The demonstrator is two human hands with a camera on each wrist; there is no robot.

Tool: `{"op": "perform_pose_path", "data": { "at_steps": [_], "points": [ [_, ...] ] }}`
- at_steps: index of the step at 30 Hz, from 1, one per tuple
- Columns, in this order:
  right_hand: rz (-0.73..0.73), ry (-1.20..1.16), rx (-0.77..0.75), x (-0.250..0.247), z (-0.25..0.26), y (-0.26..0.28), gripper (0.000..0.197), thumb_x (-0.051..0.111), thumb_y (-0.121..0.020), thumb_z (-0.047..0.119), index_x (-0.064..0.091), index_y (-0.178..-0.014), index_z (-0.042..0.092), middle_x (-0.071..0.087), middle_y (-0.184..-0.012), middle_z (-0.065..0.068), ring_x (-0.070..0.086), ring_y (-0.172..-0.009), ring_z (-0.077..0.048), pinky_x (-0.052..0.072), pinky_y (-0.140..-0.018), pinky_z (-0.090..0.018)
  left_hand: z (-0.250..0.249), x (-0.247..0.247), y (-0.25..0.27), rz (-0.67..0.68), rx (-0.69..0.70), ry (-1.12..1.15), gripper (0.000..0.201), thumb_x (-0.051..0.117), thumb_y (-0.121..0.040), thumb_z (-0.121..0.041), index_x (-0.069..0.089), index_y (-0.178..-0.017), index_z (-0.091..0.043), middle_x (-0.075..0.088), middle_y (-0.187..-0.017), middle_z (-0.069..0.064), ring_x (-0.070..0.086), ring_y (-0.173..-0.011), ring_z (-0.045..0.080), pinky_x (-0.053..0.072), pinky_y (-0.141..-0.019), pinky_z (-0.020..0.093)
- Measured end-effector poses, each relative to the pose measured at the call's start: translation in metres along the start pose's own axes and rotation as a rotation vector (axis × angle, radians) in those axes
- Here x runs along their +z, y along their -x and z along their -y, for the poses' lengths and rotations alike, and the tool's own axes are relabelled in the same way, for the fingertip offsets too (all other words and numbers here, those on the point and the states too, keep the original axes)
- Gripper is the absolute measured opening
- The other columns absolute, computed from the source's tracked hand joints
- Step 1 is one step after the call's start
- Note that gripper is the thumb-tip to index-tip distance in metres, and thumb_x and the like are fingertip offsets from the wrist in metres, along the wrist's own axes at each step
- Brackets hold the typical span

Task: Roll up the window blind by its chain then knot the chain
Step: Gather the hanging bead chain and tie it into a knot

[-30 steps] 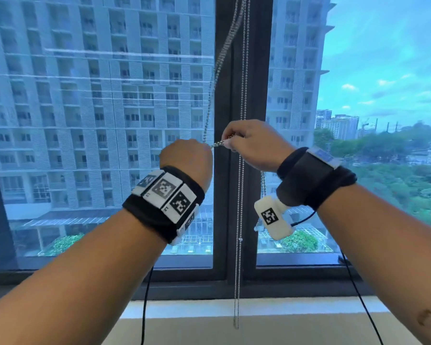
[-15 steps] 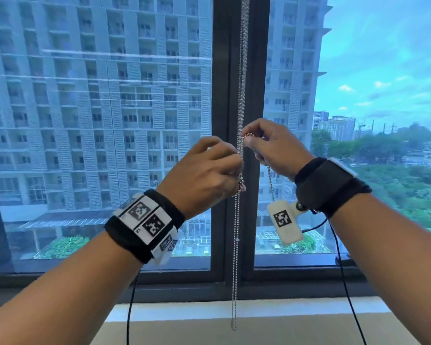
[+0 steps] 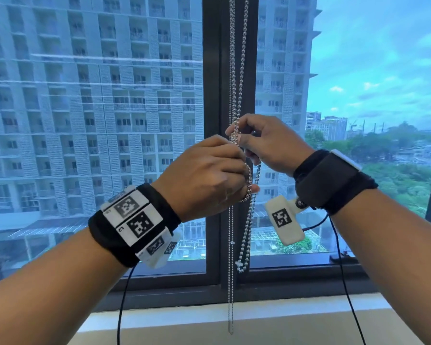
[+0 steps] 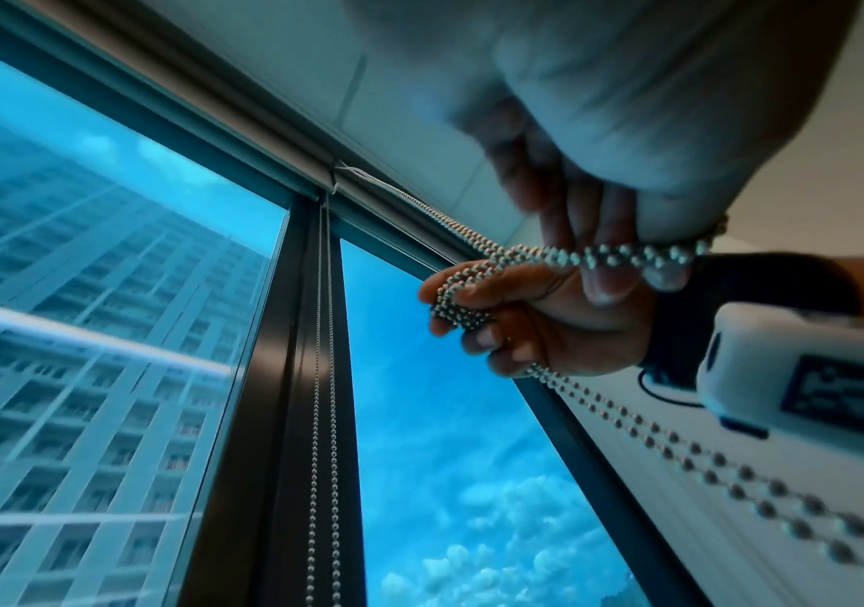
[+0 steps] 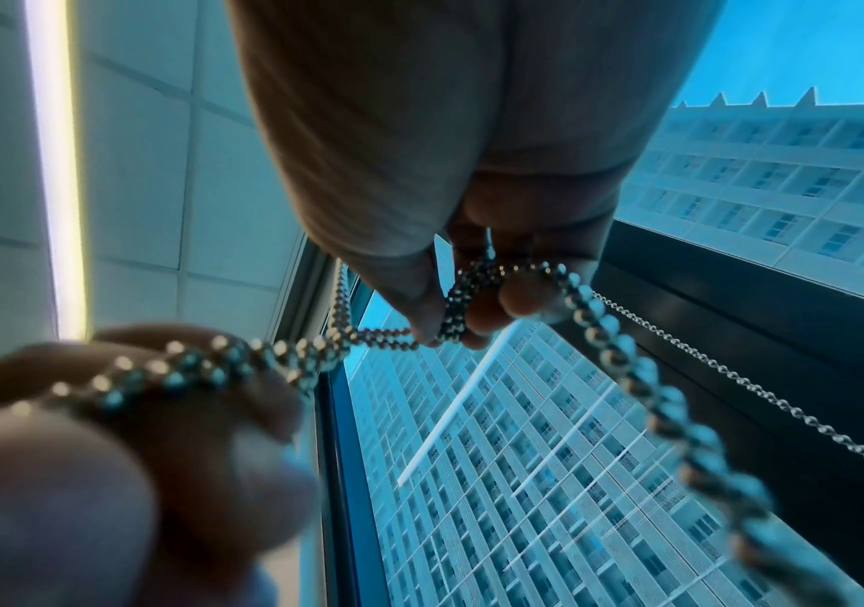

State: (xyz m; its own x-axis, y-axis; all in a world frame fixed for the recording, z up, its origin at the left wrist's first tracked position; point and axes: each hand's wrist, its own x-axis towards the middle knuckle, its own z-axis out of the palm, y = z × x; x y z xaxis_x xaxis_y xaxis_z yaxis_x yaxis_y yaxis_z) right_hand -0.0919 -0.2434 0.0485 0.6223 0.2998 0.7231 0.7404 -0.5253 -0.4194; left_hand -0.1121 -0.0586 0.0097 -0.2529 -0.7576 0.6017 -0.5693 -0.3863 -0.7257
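A silver bead chain point(image 3: 232, 70) hangs in front of the dark window mullion point(image 3: 212, 70). My right hand point(image 3: 237, 136) pinches a bunched crossing of the chain between thumb and fingers, seen close in the right wrist view point(image 5: 451, 324). Just below and left of it, my left hand point(image 3: 246, 173) grips the same chain, which runs across its fingertips point(image 4: 622, 271). From between the hands a doubled loop point(image 3: 243, 263) dangles. The blind is rolled up along the top of the window point(image 4: 185, 94).
Another chain strand point(image 3: 230, 319) hangs straight down to the pale window sill point(image 3: 284, 317). Glass panes stand left and right of the mullion, with a tall building outside. Black cables drop from both wrist bands.
My left hand came in from the left, where it held the chain taut, and closed up against the right hand at the mullion. The loop below the hands now hangs longer.
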Motion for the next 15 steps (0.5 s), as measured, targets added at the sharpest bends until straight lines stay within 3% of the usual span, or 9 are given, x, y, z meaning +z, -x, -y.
{"op": "perform_pose_path", "data": {
  "at_steps": [2, 4, 6, 8, 10, 12, 15],
  "points": [
    [-0.018, 0.024, -0.006, -0.003, 0.003, -0.001, 0.008, 0.06, -0.097, 0.016, 0.067, -0.102, 0.015, 0.058, -0.057, 0.014, 0.052, -0.046, -0.004, 0.048, -0.05, -0.024, 0.001, -0.002, -0.001, 0.067, -0.07, 0.052, 0.045, 0.056, -0.099, -0.036, 0.065, -0.061, -0.014, 0.07, -0.07, -0.003, 0.066, -0.071, 0.023, 0.048, -0.067, 0.032],
    [-0.039, 0.062, -0.014, -0.004, 0.003, -0.001, 0.007, 0.062, -0.096, 0.019, 0.068, -0.1, 0.02, 0.058, -0.06, 0.013, 0.052, -0.047, -0.007, 0.049, -0.052, -0.025, 0.005, -0.005, 0.0, 0.144, -0.204, 0.032, 0.049, 0.047, -0.098, -0.045, 0.052, -0.058, -0.018, 0.058, -0.062, -0.01, 0.053, -0.052, 0.022, 0.04, -0.05, 0.027],
    [-0.031, 0.08, -0.017, -0.001, 0.003, -0.001, 0.008, 0.063, -0.096, 0.02, 0.069, -0.1, 0.02, 0.061, -0.057, 0.018, 0.053, -0.048, -0.004, 0.049, -0.054, -0.024, 0.009, -0.007, 0.001, 0.231, -0.382, -0.054, 0.052, 0.042, -0.096, -0.058, 0.049, -0.063, -0.018, 0.046, -0.057, -0.01, 0.045, -0.045, 0.02, 0.033, -0.045, 0.024],
    [-0.014, 0.05, -0.021, 0.004, 0.004, 0.0, 0.009, 0.063, -0.096, 0.017, 0.069, -0.101, 0.015, 0.062, -0.055, 0.025, 0.055, -0.048, 0.0, 0.048, -0.054, -0.021, 0.009, -0.005, 0.003, 0.331, -0.585, -0.082, 0.06, 0.037, -0.09, -0.071, 0.065, -0.079, -0.019, 0.048, -0.052, -0.006, 0.052, -0.05, 0.022, 0.043, -0.05, 0.032],
    [-0.03, -0.014, -0.003, 0.01, 0.006, 0.0, 0.008, 0.063, -0.096, 0.014, 0.069, -0.101, 0.012, 0.063, -0.053, 0.022, 0.055, -0.048, 0.0, 0.047, -0.053, -0.019, 0.006, -0.006, 0.0, 0.28, -0.744, 0.026, 0.055, 0.044, -0.086, -0.072, 0.068, -0.074, -0.023, 0.039, -0.044, -0.006, 0.045, -0.047, 0.016, 0.044, -0.057, 0.035],
    [-0.055, -0.096, 0.03, 0.015, 0.005, 0.002, 0.008, 0.064, -0.095, 0.014, 0.069, -0.099, 0.01, 0.064, -0.055, 0.015, 0.056, -0.05, -0.011, 0.049, -0.051, -0.026, 0.002, -0.005, -0.003, 0.201, -0.843, 0.148, 0.061, 0.049, -0.085, -0.072, 0.062, -0.061, -0.017, 0.037, -0.043, 0.0, 0.038, -0.043, 0.014, 0.037, -0.054, 0.035],
    [-0.079, -0.264, 0.086, 0.023, 0.004, 0.009, 0.008, 0.065, -0.093, 0.013, 0.069, -0.097, 0.007, 0.064, -0.065, 0.002, 0.055, -0.054, -0.018, 0.049, -0.051, -0.034, -0.001, 0.0, 0.002, 0.036, -1.05, 0.399, 0.082, 0.049, -0.079, -0.078, 0.064, -0.063, 0.001, 0.059, -0.059, 0.024, 0.052, -0.054, 0.038, 0.04, -0.052, 0.037]
  ]
}}
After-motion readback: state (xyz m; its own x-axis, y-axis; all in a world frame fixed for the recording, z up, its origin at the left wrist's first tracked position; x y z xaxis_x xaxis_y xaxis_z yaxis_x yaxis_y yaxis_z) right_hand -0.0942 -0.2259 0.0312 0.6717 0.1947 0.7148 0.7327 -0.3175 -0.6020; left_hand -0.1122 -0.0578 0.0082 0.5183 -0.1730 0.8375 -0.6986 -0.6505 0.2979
